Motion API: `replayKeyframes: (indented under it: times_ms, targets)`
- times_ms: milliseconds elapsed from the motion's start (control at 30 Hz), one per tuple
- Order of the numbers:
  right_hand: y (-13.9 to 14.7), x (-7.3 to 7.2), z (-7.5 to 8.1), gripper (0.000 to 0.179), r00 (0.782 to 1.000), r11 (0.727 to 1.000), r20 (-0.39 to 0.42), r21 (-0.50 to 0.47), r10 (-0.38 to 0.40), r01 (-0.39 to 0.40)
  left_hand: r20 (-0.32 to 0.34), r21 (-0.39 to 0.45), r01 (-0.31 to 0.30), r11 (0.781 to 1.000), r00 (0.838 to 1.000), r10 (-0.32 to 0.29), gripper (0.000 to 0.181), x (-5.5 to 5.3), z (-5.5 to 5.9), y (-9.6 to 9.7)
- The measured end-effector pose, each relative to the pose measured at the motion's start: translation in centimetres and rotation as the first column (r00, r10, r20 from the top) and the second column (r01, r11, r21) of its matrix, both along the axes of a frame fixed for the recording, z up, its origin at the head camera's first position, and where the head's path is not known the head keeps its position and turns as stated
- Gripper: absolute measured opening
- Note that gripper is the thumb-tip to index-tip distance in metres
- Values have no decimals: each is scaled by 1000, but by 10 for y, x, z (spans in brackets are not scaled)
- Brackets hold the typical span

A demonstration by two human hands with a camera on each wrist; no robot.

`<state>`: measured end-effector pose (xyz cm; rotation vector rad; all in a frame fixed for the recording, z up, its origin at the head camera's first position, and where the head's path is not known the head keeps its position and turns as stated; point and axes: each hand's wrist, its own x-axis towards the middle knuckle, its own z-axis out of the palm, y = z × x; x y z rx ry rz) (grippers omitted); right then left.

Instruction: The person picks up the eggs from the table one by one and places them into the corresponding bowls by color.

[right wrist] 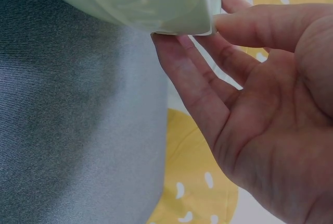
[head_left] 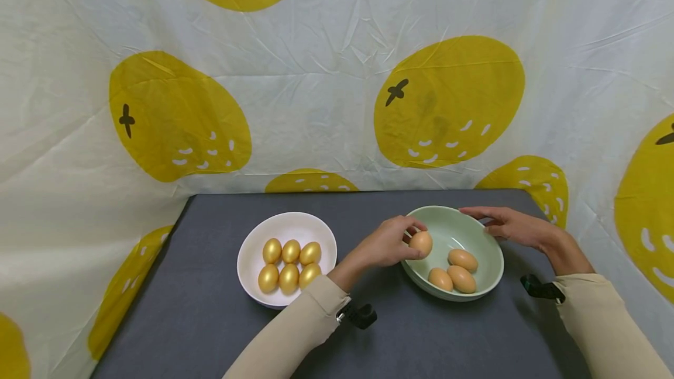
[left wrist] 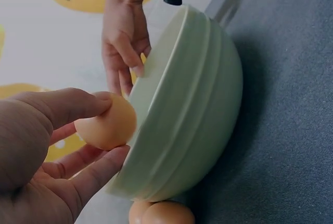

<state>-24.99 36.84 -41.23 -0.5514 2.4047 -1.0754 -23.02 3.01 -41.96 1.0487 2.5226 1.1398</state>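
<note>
In the head view my left hand (head_left: 388, 243) pinches a brown egg (head_left: 421, 243) between thumb and fingertips. The egg is at the left rim of the pale green bowl (head_left: 437, 221). Inside that bowl lie three more brown eggs (head_left: 462, 278). My right hand (head_left: 508, 226) holds the bowl's far right rim, its thumb at the edge and its fingers along it. From the right wrist, the thumb (right wrist: 250, 26) meets the rim while some fingertips are hidden by the bowl. The left wrist view shows the held egg (left wrist: 109, 125) close beside the bowl's edge.
Left of my left forearm, a white bowl (head_left: 244, 262) holds several golden eggs (head_left: 290, 251). Both bowls stand on a dark grey table (head_left: 210, 320). Behind hangs a white cloth (head_left: 310, 110) with yellow fruit prints. Each wrist carries a black camera mount (head_left: 360, 314).
</note>
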Motion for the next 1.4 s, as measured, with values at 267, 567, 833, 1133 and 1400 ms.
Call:
replayKeyframes:
  times_ms: [267, 567, 833, 1133, 1400]
  targets:
    - [1, -1, -1, 59, 1000, 1000, -2, -3, 5, -5, -5, -16, 52, 999, 999, -52, 44, -5, -3, 8]
    - [1, 0, -1, 58, 1000, 1000, -5, -9, 1, -1, 68, -10, 89, 996, 994, -88, 44, -11, -4, 15]
    - [0, 1, 1, 58, 1000, 1000, 4, -4, -13, 14, 84, -41, 110, 993, 991, -107, 45, -14, -5, 21]
    - [-3, 1, 2, 58, 1000, 1000, 3, -10, 1, -1, 68, -74, 134, 988, 989, -129, 45, -18, -7, 25]
    - [-1, 0, 1, 59, 1000, 1000, 19, -19, 0, 1, 35, -112, 151, 982, 988, -148, 46, -21, -10, 30]
